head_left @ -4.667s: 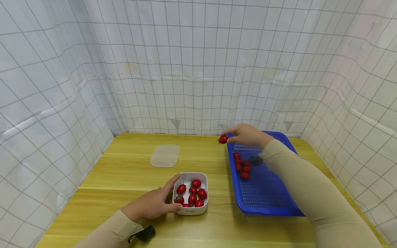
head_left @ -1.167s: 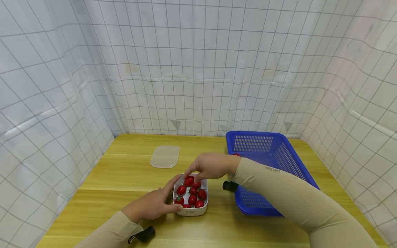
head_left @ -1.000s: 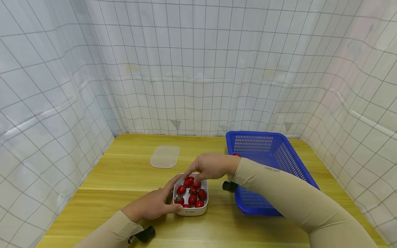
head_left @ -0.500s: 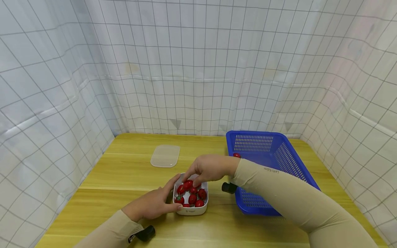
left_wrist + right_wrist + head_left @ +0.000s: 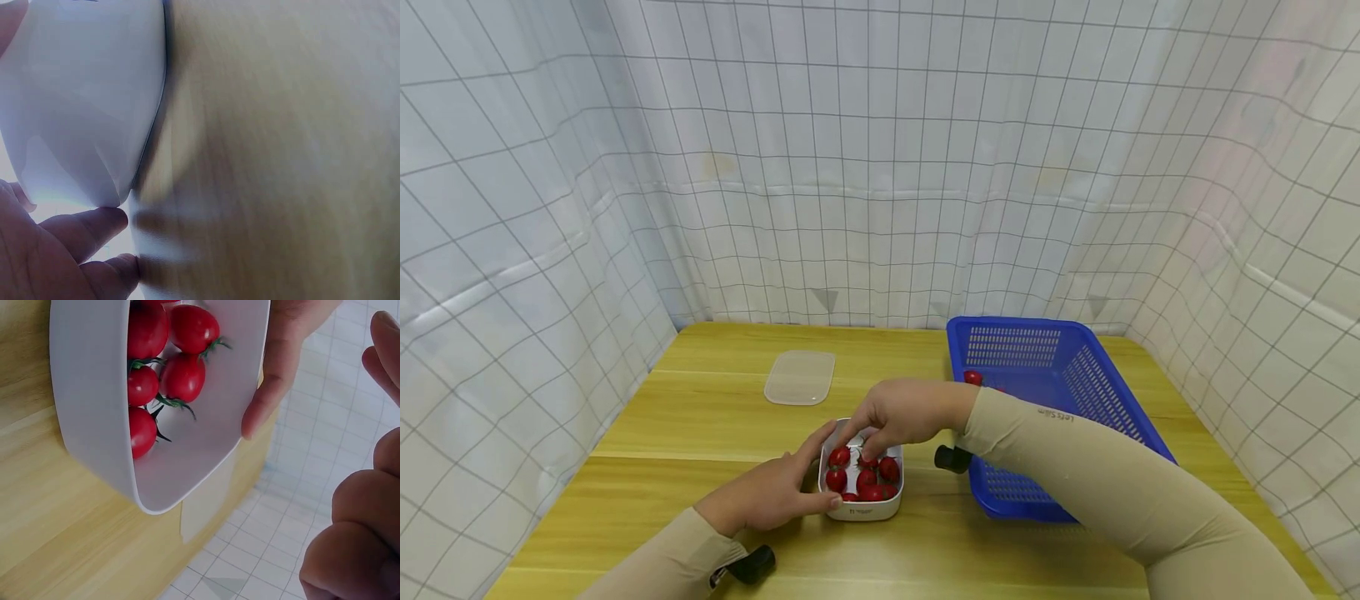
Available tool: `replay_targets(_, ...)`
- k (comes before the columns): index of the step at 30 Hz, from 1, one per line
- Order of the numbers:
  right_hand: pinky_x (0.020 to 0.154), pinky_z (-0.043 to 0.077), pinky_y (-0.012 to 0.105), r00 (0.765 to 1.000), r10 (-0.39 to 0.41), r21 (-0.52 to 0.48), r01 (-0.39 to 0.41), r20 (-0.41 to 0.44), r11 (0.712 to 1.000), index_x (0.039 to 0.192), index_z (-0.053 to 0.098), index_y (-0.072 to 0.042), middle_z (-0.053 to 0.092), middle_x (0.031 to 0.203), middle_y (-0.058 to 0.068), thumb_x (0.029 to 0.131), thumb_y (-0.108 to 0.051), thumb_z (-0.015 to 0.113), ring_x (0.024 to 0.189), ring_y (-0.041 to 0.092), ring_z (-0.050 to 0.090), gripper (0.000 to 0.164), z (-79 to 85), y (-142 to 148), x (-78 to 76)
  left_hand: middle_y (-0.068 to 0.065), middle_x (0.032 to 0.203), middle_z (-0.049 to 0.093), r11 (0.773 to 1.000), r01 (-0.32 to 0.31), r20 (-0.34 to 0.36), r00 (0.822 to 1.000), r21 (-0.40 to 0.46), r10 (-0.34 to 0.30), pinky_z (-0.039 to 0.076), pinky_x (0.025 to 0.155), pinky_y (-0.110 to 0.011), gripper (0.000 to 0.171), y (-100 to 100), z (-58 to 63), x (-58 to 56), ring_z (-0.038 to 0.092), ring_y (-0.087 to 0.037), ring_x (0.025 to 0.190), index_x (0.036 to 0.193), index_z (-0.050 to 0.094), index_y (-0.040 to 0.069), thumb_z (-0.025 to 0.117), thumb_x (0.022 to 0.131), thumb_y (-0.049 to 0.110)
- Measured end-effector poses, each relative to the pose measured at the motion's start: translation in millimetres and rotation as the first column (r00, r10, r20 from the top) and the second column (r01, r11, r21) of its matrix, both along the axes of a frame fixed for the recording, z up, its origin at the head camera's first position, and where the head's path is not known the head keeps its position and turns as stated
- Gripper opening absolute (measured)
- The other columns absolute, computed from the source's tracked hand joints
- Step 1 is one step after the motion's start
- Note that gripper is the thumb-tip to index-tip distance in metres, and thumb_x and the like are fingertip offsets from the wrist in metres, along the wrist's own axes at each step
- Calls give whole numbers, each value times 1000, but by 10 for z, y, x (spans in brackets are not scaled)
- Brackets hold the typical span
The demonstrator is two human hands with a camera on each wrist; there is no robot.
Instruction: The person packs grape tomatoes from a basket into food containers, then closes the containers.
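My left hand (image 5: 767,496) grips a small white box (image 5: 862,512) on the table, thumb at its front left corner, fingers along the left and back side. In the left wrist view the fingers (image 5: 87,231) lie against the box's outer wall. Several cherry tomatoes (image 5: 836,479) with green stems lie inside it, most toward the front. Over the back of the box is my right hand (image 5: 902,412), index finger and thumb pointing down past the rim. No tomato shows between its fingers (image 5: 356,500) in the right wrist view, where the other fingers are bent.
To the right stands a blue perforated basket (image 5: 957,346); tomatoes (image 5: 973,377) show at its left side, partly hidden by my right arm. A flat translucent lid (image 5: 800,377) lies behind the box. White gridded curtain (image 5: 880,233) encloses the table at back and sides.
My right hand has carried a tomato from over the basket to the box and let it go there. A tomato now lies at the box's front. My left hand has stayed put.
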State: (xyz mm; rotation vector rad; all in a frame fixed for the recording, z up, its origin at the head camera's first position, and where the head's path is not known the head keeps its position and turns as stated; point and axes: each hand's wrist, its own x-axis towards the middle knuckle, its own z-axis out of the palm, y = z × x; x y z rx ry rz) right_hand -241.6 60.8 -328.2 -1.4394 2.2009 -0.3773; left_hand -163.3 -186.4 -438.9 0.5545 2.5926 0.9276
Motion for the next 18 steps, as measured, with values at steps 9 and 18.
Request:
replay_targets(9, 69, 45, 24, 994, -105, -10, 105, -33, 994, 140, 70, -26, 69, 96, -9, 100, -23, 74, 73, 6, 48, 40, 110, 168, -70, -17, 167, 39, 1000, -17, 7, 1000, 3, 17, 34, 118, -70, 103, 23, 9, 5, 45, -45, 147, 171, 7, 25, 70, 96, 58)
replay_targets(18, 65, 44, 29, 931, -366, -100, 363, -10, 926, 139, 71, -33, 57, 88, -9, 98, -29, 76, 64, 11, 42, 41, 131, 688, -407, -17, 166, 40, 1000, -15, 10, 1000, 23, 14, 35, 119, -68, 104, 27, 1, 5, 47, -43, 146, 171, 7, 23, 71, 96, 55)
